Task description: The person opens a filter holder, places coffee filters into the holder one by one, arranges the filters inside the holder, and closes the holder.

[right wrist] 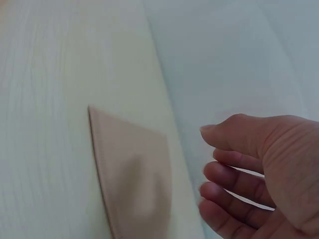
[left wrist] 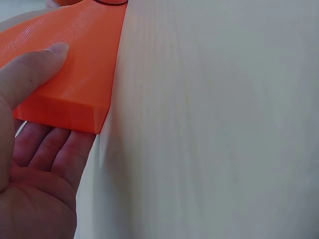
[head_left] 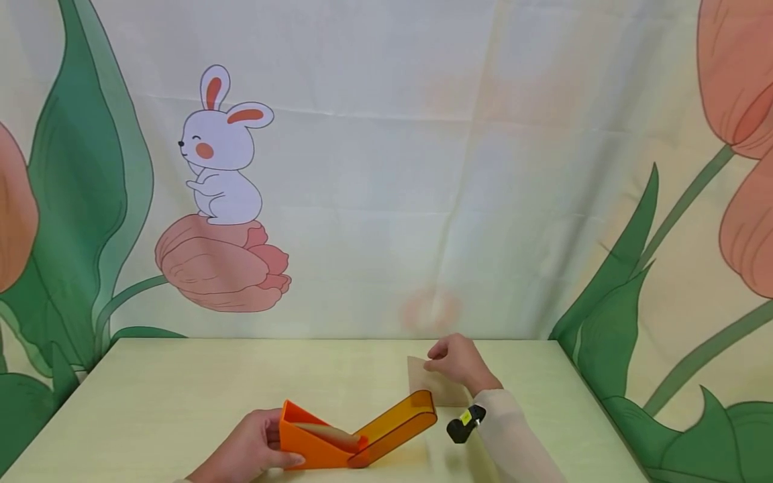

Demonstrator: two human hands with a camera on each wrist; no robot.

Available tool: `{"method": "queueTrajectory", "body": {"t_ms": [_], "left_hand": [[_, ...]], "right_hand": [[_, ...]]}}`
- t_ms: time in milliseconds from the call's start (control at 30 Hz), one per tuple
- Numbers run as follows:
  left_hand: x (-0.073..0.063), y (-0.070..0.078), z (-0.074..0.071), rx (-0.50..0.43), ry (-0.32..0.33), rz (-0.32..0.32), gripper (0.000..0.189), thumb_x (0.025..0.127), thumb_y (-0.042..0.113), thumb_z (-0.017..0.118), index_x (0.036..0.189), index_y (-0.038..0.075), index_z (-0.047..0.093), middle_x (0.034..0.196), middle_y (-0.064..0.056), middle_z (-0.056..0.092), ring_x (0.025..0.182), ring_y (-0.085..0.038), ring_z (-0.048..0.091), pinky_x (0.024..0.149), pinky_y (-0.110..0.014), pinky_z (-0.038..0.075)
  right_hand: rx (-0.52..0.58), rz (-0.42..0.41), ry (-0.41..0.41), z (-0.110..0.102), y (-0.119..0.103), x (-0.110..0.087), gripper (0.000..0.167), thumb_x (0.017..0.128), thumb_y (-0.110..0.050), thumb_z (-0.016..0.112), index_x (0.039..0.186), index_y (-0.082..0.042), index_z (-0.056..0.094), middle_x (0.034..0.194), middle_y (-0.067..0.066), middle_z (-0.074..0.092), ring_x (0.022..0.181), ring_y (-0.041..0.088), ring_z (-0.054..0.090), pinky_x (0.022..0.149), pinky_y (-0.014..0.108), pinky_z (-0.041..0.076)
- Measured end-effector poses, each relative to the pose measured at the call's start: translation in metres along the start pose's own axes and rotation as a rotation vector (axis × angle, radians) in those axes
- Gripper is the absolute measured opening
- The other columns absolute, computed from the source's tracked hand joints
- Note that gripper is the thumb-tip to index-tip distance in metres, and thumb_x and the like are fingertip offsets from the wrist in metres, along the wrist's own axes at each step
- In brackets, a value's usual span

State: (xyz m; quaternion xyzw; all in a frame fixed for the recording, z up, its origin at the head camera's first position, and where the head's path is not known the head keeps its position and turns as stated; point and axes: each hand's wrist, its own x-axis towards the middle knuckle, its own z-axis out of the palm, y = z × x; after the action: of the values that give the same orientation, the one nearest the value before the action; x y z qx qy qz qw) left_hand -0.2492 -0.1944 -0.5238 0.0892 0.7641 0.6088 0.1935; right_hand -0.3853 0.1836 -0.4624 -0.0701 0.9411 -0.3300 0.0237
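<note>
My left hand [head_left: 247, 448] grips the closed end of an orange wedge-shaped case [head_left: 311, 451]. In the left wrist view its thumb lies on one face of the case [left wrist: 79, 74], its fingers on the opposite side. A see-through amber lid [head_left: 395, 426] swings out to the right, hinged at the case's low end. Inside the case shows a brown paper-like piece [head_left: 326, 435]. Farther back on the table is a flat brown paper-like piece [right wrist: 134, 184]. Over it hovers my right hand [head_left: 460, 367], fingers loosely bent and holding nothing; the right wrist view shows them apart from the piece.
The pale wooden table [head_left: 211, 376] ends at a printed cloth backdrop [head_left: 362, 201] with a rabbit and tulips. A small black camera [head_left: 466, 424] is strapped at my right wrist, near the amber lid's tip.
</note>
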Motion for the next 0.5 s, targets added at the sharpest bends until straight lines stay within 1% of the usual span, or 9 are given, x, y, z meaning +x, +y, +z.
{"method": "queueTrajectory", "body": {"t_ms": [200, 333, 500], "left_hand": [[0.0, 0.0, 0.0, 0.019, 0.007, -0.004, 0.057, 0.079, 0.021, 0.088, 0.129, 0.003, 0.066, 0.12, -0.008, 0.074, 0.101, -0.021, 0.07, 0.093, -0.035, 0.061], [0.001, 0.001, 0.0, 0.012, 0.003, -0.015, 0.058, 0.079, 0.022, 0.088, 0.129, 0.004, 0.065, 0.12, -0.007, 0.074, 0.101, -0.021, 0.07, 0.093, -0.036, 0.061], [0.001, 0.001, 0.0, 0.016, -0.003, 0.008, 0.057, 0.079, 0.021, 0.089, 0.128, 0.005, 0.066, 0.12, -0.007, 0.075, 0.101, -0.022, 0.07, 0.093, -0.035, 0.061]], "right_hand": [[-0.022, 0.124, -0.007, 0.008, 0.019, 0.009, 0.031, 0.085, -0.02, 0.085, 0.109, -0.004, 0.074, 0.102, 0.006, 0.07, 0.091, 0.023, 0.062, 0.09, 0.042, 0.059], [-0.059, 0.144, -0.021, 0.012, 0.03, 0.014, 0.037, 0.084, -0.023, 0.085, 0.113, -0.003, 0.071, 0.108, 0.008, 0.07, 0.094, 0.024, 0.061, 0.092, 0.044, 0.058], [-0.066, 0.184, -0.044, 0.015, 0.038, 0.017, 0.039, 0.082, -0.025, 0.087, 0.11, -0.005, 0.069, 0.108, 0.007, 0.068, 0.095, 0.025, 0.058, 0.092, 0.045, 0.056]]}}
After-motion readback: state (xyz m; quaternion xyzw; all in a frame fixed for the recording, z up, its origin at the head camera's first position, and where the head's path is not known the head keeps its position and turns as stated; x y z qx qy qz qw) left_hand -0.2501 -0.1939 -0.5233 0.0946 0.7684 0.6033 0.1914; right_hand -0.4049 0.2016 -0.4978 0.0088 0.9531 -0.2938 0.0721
